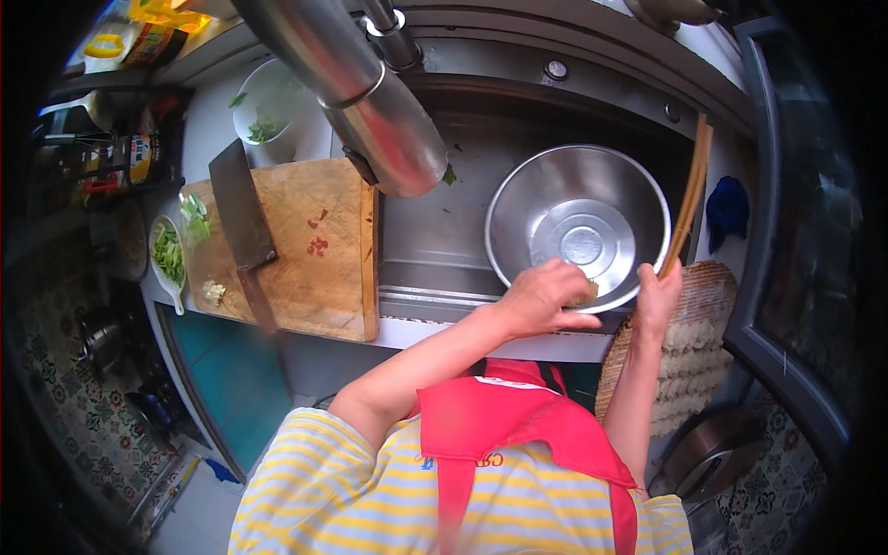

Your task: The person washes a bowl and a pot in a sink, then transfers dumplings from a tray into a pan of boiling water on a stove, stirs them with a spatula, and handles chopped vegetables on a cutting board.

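A stainless steel bowl (513, 208) stands tilted at the sink's right side. My left hand (548, 295) reaches over its near rim, its curled fingers on a small yellowish-brown scrubber (586, 293), partly hidden, against the inner wall. At the bowl's right rim is my right hand (659, 295), thumb on the rim, other fingers mostly hidden. Long wooden sticks (694, 180) run down to this hand; whether it also holds them, I cannot tell. A cleaver (239, 205) lies on the wooden cutting board (305, 277) beside chopped red bits (317, 245), minced garlic (215, 293) and cut greens (196, 218).
A steel faucet (388, 132) overhangs the sink (430, 229). Left of it are a white bowl with leaves (267, 90) and a small dish of chopped greens (168, 257). A woven tray (614, 374) with rows of pale pieces and a dark-framed window (753, 291) are at the right.
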Action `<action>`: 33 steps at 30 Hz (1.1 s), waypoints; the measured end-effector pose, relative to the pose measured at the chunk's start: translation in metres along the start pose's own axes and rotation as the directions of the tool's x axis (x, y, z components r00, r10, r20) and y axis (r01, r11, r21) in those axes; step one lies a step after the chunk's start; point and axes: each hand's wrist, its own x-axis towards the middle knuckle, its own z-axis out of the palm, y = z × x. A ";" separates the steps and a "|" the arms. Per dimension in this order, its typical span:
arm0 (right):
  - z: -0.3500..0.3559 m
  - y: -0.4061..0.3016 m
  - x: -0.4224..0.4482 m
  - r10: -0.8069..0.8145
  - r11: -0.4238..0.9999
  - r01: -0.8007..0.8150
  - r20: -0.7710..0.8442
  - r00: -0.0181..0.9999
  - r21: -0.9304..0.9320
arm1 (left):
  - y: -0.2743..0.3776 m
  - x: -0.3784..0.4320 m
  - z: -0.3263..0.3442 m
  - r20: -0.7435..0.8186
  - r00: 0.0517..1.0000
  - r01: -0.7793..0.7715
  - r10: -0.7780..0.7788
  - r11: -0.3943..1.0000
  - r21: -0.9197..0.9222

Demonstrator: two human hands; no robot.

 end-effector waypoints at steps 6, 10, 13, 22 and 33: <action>-0.017 0.006 0.001 -0.140 0.990 0.139 -0.135 0.981 -0.015 | -0.105 -0.022 -0.048 -0.551 0.688 0.621 -0.472 0.776 0.110; -0.022 0.001 0.001 -0.107 0.993 0.094 -0.199 0.974 -0.070 | -0.240 -0.045 -0.045 -0.864 0.298 0.883 -0.405 0.460 0.089; -0.035 0.000 -0.007 0.013 1.000 -0.008 -0.243 0.970 0.021 | -0.274 -0.006 0.002 -0.877 0.224 0.763 -0.425 0.637 -0.114; -0.065 -0.007 -0.015 0.035 0.998 -0.020 -0.262 0.964 0.060 | -0.236 0.059 0.034 -0.443 0.896 0.099 -0.003 0.976 0.193; -0.064 -0.003 -0.014 0.032 0.998 -0.019 -0.228 0.973 0.059 | -0.265 0.083 0.088 -0.173 0.890 0.441 -0.422 0.894 0.085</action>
